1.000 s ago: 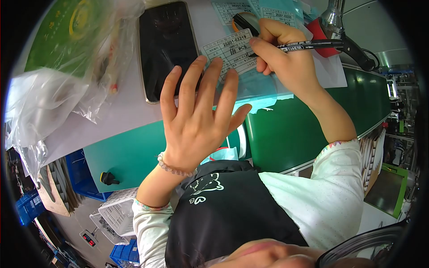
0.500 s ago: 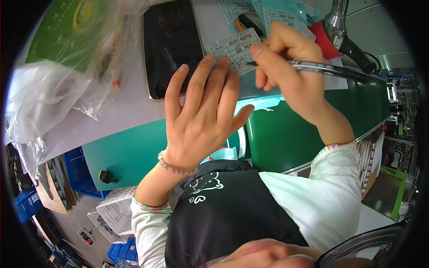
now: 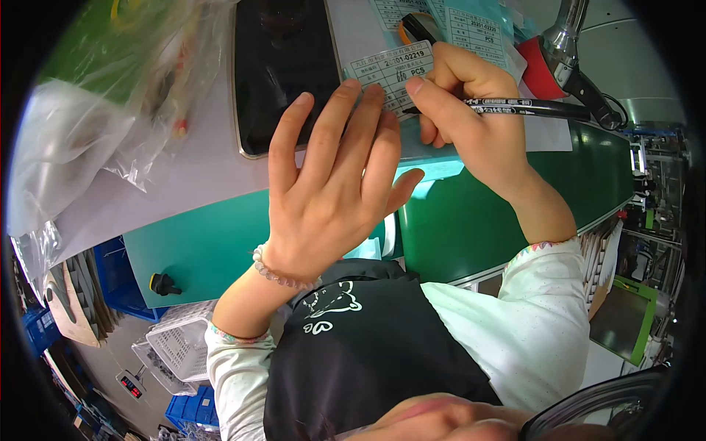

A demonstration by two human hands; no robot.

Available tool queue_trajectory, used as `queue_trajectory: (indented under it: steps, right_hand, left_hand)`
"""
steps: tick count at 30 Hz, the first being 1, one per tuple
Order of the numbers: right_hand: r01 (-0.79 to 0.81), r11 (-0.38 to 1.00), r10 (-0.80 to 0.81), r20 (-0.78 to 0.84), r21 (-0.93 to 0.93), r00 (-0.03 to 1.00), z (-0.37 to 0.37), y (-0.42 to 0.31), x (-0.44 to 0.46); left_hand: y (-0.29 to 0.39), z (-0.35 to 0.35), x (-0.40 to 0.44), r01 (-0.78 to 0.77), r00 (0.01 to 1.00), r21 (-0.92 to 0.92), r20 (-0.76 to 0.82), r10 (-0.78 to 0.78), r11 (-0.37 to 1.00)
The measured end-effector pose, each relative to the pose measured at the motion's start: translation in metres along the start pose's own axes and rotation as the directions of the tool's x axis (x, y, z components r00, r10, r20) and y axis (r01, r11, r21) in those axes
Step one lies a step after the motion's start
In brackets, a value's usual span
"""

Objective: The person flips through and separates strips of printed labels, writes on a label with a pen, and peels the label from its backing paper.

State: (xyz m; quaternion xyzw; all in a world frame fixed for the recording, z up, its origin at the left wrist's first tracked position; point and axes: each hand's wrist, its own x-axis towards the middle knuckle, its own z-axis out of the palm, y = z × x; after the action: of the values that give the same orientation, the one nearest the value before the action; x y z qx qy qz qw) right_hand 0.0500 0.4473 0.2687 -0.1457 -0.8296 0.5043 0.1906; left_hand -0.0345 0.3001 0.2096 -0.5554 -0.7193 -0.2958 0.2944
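Note:
A white printed label (image 3: 396, 65) with a table of text and handwritten marks lies on the work surface. My left hand (image 3: 331, 173) rests flat with its fingers spread, its fingertips on the lower left of the label and near a dark-screened phone (image 3: 283, 66). My right hand (image 3: 478, 125) is closed around a black marker pen (image 3: 533, 108). The pen's tip is at the label's lower edge, just right of my left fingers, and its barrel points out to the right.
Teal packets (image 3: 474, 37) with similar labels lie behind my right hand. A red and metal fixture (image 3: 540, 70) stands at the right. Clear plastic bags (image 3: 73, 140) cover the left side. A white basket (image 3: 184, 345) and blue crates (image 3: 193, 408) sit below the green table (image 3: 485, 228).
The pen has swung to a flatter angle in my right hand, its tip still near the label's lower edge. My left hand stays spread on the label. The view has shifted slightly.

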Motion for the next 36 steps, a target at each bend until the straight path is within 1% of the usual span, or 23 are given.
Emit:
queue_trajectory:
  steps: [7, 10, 13, 16, 19, 22, 25, 28, 31, 34, 36]
  right_hand:
    - [0.015, 0.999, -0.015, -0.025, -0.035, 1.000, 0.0030, 0.0003, 0.0005]
    - [0.018, 0.999, -0.019, -0.021, -0.029, 1.000, 0.0040, 0.0015, 0.0002]
    - [-0.010, 1.000, 0.010, 0.015, -0.011, 1.000, 0.0007, 0.0002, -0.0007]
    - [0.019, 1.000, -0.020, 0.020, 0.006, 1.000, 0.0009, 0.0026, -0.0012]
    - [-0.008, 1.000, 0.008, -0.009, 0.021, 1.000, 0.0042, -0.0001, -0.0007]
    - [0.020, 0.999, -0.020, 0.012, -0.025, 1.000, 0.0030, 0.0008, -0.0011]
    - [-0.009, 0.999, 0.009, 0.006, 0.043, 1.000, 0.0032, -0.0017, -0.0010]
    - [0.019, 1.000, -0.019, -0.012, 0.000, 1.000, 0.0034, 0.0016, -0.0018]
    - [0.007, 1.000, -0.007, 0.003, 0.015, 1.000, 0.0022, 0.0010, -0.0019]
    - [-0.025, 1.000, 0.025, -0.028, 0.012, 0.999, 0.0048, -0.0023, -0.0015]
    - [-0.007, 1.000, 0.006, -0.029, -0.016, 1.000, 0.0047, -0.0006, -0.0005]
  left_hand:
    - [-0.0003, -0.0003, -0.0001, -0.002, 1.000, 0.001, -0.003, 0.002, 1.000]
    - [-0.0008, -0.0013, -0.0007, 0.000, 1.000, 0.001, 0.002, 0.000, 1.000]
    - [-0.0006, -0.0011, -0.0010, 0.001, 1.000, 0.001, 0.005, -0.001, 1.000]
    - [-0.0010, -0.0016, -0.0016, 0.001, 1.000, 0.002, 0.007, -0.001, 1.000]
    - [-0.0010, -0.0016, -0.0015, 0.001, 1.000, 0.005, 0.006, -0.001, 1.000]
    - [-0.0012, -0.0017, -0.0021, 0.000, 1.000, 0.005, 0.003, 0.000, 1.000]
    - [-0.0016, -0.0022, -0.0016, -0.002, 1.000, 0.004, 0.002, 0.002, 1.000]
    - [-0.0005, -0.0022, -0.0014, 0.000, 1.000, 0.007, 0.005, 0.000, 1.000]
    - [-0.0011, -0.0020, -0.0020, -0.005, 1.000, 0.011, 0.003, 0.005, 1.000]
    - [-0.0005, -0.0021, -0.0016, -0.004, 1.000, 0.014, 0.006, 0.004, 1.000]
    - [-0.0005, -0.0020, -0.0011, -0.004, 1.000, 0.017, 0.008, 0.004, 1.000]
